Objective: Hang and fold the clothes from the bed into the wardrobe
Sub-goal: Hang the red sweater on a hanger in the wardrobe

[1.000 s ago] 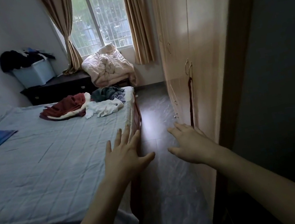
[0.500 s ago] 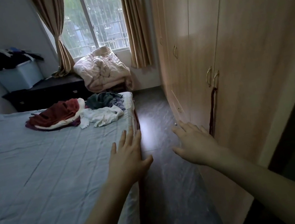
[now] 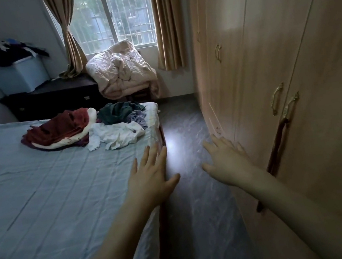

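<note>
A heap of clothes lies at the far right corner of the bed (image 3: 40,198): a dark red garment (image 3: 58,128), a white one (image 3: 118,134), a dark green one (image 3: 118,111) and a greyish-purple piece (image 3: 138,118). The wardrobe (image 3: 290,62) runs along the right wall with its doors closed; a dark red strip hangs out between two doors below the brass handles (image 3: 283,100). My left hand (image 3: 151,176) hovers open over the bed's right edge, well short of the clothes. My right hand (image 3: 228,160) is open with fingers spread, low beside the wardrobe doors.
A narrow dark floor aisle (image 3: 195,193) runs between bed and wardrobe toward the window (image 3: 113,14). A crumpled pale duvet (image 3: 121,72) sits on a chair beyond the bed. A dark dresser (image 3: 55,99) carries a blue bin (image 3: 19,76) topped with dark clothes.
The view has moved forward along the aisle and turned right, so the clothes heap and the wardrobe doors are nearer. Both hands stay open and outstretched.
</note>
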`<state>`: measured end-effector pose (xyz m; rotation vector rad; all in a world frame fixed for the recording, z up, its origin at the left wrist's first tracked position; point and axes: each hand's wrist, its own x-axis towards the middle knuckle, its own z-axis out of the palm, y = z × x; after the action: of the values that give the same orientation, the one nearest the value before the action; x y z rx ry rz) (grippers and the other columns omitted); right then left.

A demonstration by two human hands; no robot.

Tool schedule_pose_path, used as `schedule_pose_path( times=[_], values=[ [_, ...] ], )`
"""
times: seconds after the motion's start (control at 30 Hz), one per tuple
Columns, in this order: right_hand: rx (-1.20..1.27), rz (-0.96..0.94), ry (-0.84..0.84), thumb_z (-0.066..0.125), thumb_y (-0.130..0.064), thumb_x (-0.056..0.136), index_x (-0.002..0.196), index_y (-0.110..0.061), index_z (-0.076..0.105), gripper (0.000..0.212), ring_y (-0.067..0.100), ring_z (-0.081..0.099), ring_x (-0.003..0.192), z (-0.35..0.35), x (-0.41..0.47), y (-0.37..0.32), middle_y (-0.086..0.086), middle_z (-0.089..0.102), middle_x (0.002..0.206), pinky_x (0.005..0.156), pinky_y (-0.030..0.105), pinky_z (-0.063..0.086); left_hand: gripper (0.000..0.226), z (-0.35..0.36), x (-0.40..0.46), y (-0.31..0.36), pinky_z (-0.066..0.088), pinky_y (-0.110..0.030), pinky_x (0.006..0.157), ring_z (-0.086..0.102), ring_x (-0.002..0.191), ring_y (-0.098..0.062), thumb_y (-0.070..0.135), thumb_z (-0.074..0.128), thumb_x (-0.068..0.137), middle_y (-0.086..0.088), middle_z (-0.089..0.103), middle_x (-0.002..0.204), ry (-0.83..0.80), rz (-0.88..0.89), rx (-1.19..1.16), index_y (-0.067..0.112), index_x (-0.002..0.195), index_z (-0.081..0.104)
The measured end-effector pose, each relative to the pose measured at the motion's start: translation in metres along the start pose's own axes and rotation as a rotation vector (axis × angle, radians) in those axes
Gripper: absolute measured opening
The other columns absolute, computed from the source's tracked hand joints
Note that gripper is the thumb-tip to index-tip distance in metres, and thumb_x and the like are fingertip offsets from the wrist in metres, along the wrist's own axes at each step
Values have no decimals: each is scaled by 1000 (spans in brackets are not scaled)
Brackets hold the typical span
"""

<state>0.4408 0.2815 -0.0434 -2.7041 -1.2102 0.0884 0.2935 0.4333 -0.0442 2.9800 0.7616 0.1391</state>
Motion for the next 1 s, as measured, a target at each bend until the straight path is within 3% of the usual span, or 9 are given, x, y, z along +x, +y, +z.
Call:
schedule_pose_path(
  times=[0.13,0.53,1.0],
  values=[
    [25,-14,-30,40,-50,94,152,-26,15,67,28,6,148,-10,74,25,5,4,162,117,52,13,83,-4,80,7,-2,-47,121,-19,147,-18,56,41,93,2,-24,159,4,18,41,31,153,-10],
    [111,-25,-39,42,-47,95,150,-25,21,64,28,8,148,-11,227,67,4,4,162,117,53,14,75,10,249,3,-2,-46,121,-20,147,-17,55,33,96,3,-23,159,12,15,57,32,153,-9],
    [44,-5,10,43,-49,95,152,-28,21,64,24,10,148,-22,465,46,1,9,162,117,51,17,75,30,485,-99,2,-48,121,-18,147,-17,59,31,96,4,-25,158,16,98,25,31,154,-7]
  ],
)
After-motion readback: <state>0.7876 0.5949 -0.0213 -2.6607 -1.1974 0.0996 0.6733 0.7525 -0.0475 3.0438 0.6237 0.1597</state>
